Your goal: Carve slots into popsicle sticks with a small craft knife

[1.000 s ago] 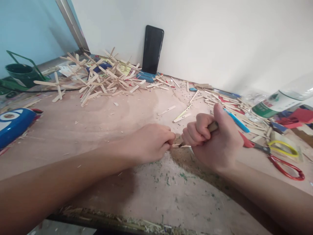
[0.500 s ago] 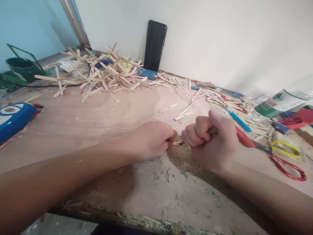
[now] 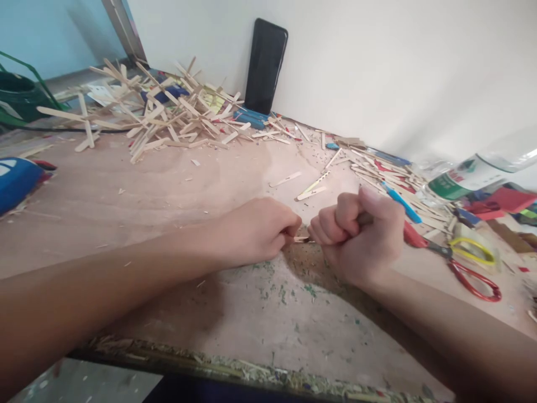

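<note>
My left hand rests on the wooden table, fingers curled, pinching a small wooden stick flat against the surface. My right hand is a closed fist just to the right, wrapped round a tool handle whose tip points down at the stick; the blade end is hidden between the two hands. Thumb of the right hand lies on top of the fist.
A heap of crossed wooden sticks lies at the back left, a black phone leans on the wall. Red scissors, a blue pen, a plastic bottle and scattered sticks lie right. A blue object sits far left.
Both hands stay together on the stick, the right fist closing in slightly toward the left hand. The view has shifted a little, so things at left slid toward the frame edge.
</note>
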